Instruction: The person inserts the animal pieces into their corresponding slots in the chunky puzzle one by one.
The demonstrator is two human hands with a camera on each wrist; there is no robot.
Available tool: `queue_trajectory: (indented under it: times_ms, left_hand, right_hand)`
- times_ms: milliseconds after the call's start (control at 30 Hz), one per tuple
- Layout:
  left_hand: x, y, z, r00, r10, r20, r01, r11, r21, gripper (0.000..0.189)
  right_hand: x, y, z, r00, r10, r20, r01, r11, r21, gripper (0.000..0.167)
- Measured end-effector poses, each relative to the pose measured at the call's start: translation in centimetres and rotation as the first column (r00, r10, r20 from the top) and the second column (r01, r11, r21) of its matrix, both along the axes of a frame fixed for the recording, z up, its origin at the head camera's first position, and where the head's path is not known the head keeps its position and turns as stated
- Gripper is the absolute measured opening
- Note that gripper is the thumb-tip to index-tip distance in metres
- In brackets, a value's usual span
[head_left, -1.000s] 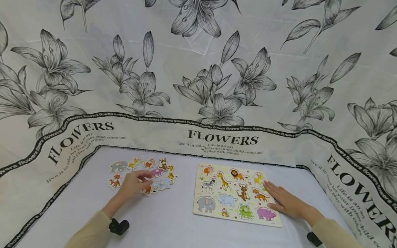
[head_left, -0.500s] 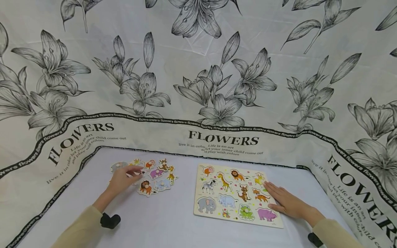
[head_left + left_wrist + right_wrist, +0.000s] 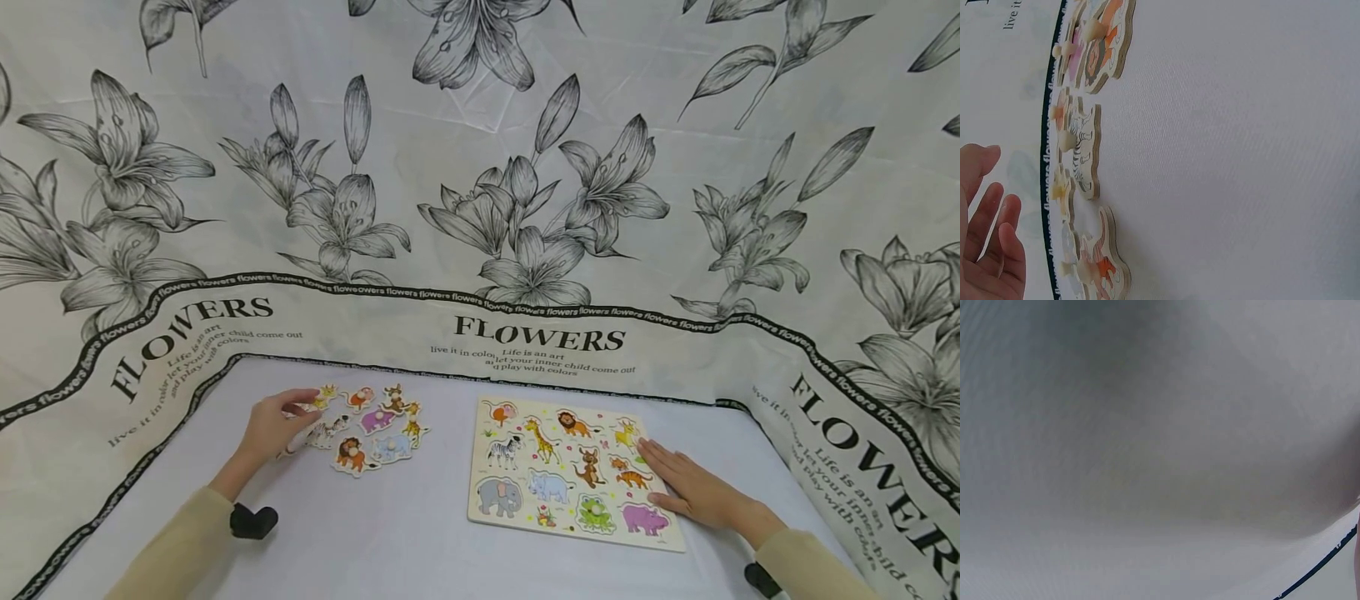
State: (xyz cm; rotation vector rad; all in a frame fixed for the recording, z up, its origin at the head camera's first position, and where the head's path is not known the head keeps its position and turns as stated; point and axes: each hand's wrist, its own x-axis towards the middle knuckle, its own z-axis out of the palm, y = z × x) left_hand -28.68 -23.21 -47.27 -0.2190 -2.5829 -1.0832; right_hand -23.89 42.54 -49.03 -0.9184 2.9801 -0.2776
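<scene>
My left hand [image 3: 272, 423] hovers over the left side of a cluster of wooden animal puzzle pieces, fingers loosely bent and holding nothing. Near it lie a zebra piece [image 3: 327, 431], a lion piece [image 3: 352, 457] and a yellow deer-like piece [image 3: 326, 395]. The left wrist view shows an orange animal piece [image 3: 1107, 265] with a knob, which the hand covers in the head view. My right hand [image 3: 697, 490] rests with straight fingers on the right edge of the puzzle board [image 3: 510, 517]. A knobbed frog piece [image 3: 596, 515] sits in the board.
Further right in the cluster are a purple hippo piece [image 3: 378, 419], a light blue rhino piece [image 3: 392, 448], a giraffe piece [image 3: 413, 423], a kangaroo piece [image 3: 393, 398] and a monkey piece [image 3: 361, 399]. A flower-printed curtain [image 3: 390, 325] borders the white table [image 3: 390, 542].
My left hand has moved left across the pieces, uncovering the lion, then the zebra, and now covering the elephant and the orange animal. The right hand and board have stayed put.
</scene>
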Motion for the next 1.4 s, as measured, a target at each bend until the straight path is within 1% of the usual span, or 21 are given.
queue_trajectory:
  times_ms: [67, 267, 433, 567, 667, 800, 1000, 1200, 1300, 1400]
  left_hand:
    - [-0.3, -0.4, 0.1, 1.0, 0.009, 0.002, -0.009, 1.0, -0.004, 0.037]
    - [-0.6, -1.1, 0.5, 1.0, 0.007, 0.012, -0.006, 1.0, -0.017, 0.04]
    - [-0.9, -1.8, 0.8, 0.999, 0.018, 0.027, -0.017, 1.0, -0.017, 0.042]
    - [-1.2, -2.5, 0.8, 0.999, 0.013, 0.05, -0.012, 1.0, -0.023, 0.044]
    - [-1.4, -3.1, 0.7, 0.997, 0.012, 0.075, -0.008, 0.999, -0.05, 0.046]
    - [-1.8, -3.8, 0.6, 0.996, 0.003, 0.091, 0.005, 0.997, -0.08, 0.046]
    - [-2.3, -4.2, 0.5, 0.995, 0.005, 0.101, 0.006, 0.995, -0.104, 0.045]
    - [-2.4, -4.5, 0.2, 0.987, 0.052, 0.151, -0.034, 0.992, -0.12, 0.046]
    - [-2.4, -4.7, 0.1, 0.98, 0.088, 0.181, -0.067, 0.99, -0.123, 0.048]
    - [-2.4, -5.0, -0.1, 0.972, 0.106, 0.211, -0.082, 0.989, -0.123, 0.05]
  right_hand:
    - [0.0, 0.0, 0.1, 1.0, 0.008, -0.01, -0.008, 1.0, -0.001, 0.072]
    - [0.0, 0.2, 0.1, 0.998, 0.036, -0.051, -0.036, 0.999, -0.009, 0.07]
    - [-0.1, 0.3, 0.0, 0.997, 0.039, -0.066, -0.039, 0.999, 0.011, 0.07]
    - [-0.1, 0.4, -0.2, 0.995, 0.05, -0.091, -0.048, 0.999, 0.022, 0.069]
    - [0.0, 0.3, -0.1, 0.991, 0.067, -0.114, -0.064, 0.998, 0.025, 0.068]
    - [0.1, 0.2, 0.0, 0.986, 0.089, -0.142, -0.086, 0.996, 0.027, 0.068]
    - [0.2, 0.2, 0.2, 0.985, 0.094, -0.143, -0.092, 0.996, 0.022, 0.068]
    - [0.1, 0.3, 0.1, 0.985, 0.101, -0.141, -0.099, 0.995, 0.018, 0.068]
    - [0.0, 0.2, 0.0, 0.987, 0.094, -0.127, -0.093, 0.996, 0.014, 0.068]
    - [0.1, 0.2, 0.0, 0.989, 0.087, -0.119, -0.086, 0.996, 0.012, 0.068]
